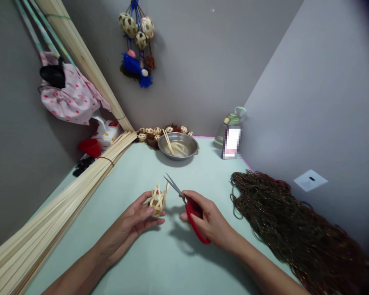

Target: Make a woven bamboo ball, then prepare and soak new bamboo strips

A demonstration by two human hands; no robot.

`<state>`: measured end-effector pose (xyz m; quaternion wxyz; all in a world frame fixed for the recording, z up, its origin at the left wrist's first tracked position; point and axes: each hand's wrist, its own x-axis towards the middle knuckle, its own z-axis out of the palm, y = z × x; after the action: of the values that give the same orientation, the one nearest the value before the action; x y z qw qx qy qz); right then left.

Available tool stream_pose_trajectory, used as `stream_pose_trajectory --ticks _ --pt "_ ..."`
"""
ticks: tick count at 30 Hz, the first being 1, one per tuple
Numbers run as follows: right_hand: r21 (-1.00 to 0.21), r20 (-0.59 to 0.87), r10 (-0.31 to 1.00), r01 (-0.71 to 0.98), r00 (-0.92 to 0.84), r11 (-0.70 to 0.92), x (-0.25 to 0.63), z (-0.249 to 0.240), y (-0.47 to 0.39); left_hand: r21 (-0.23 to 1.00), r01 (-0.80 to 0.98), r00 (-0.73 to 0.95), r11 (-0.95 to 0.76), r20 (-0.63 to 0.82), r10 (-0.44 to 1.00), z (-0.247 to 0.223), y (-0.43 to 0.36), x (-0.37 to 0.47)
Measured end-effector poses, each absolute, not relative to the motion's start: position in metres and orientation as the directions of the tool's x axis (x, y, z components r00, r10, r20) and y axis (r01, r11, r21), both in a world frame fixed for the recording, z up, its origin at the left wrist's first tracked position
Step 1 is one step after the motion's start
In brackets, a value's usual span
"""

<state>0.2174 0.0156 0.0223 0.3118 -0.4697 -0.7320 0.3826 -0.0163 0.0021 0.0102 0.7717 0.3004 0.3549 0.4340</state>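
Observation:
Between the thumb and fingers of my left hand (135,217) is a small woven ball (157,201) of pale flat strips, with several strip ends sticking up from its top. My right hand (210,217) grips a pair of scissors (193,221) by the red handles. The slim metal blades point up and left, slightly parted, close to the strip ends on the ball's right side. Blades and ball look apart, with a narrow gap between them.
A metal bowl (178,155) with pale strips stands at the back, beside finished woven balls (156,131). Long strip bundles (67,196) lie along the left. Dark yarn (283,217) covers the right side. A bottle (219,137) and phone (232,141) stand at back right.

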Motion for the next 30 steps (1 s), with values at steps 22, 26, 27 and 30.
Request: stream_pose_trajectory --ticks 22,26,27,30 --pt "-0.794 0.009 0.897 0.543 -0.441 0.275 0.216 0.032 0.010 0.862 -0.409 0.251 0.300 -0.210 0.945 0.001 -0.003 -0.005" --pt "-0.730 0.086 0.816 0.521 -0.571 0.441 0.215 0.029 0.008 0.835 -0.414 0.261 0.361 -0.271 0.927 0.000 -0.003 -0.003" --pt "-0.691 0.119 0.790 0.521 -0.602 0.501 0.215 0.027 0.008 0.823 -0.418 0.258 0.385 -0.299 0.919 0.000 -0.003 -0.003" --pt "-0.535 0.190 0.710 0.535 -0.678 0.654 0.217 0.023 0.009 0.764 -0.434 0.296 0.478 -0.380 0.876 -0.002 -0.002 -0.004"
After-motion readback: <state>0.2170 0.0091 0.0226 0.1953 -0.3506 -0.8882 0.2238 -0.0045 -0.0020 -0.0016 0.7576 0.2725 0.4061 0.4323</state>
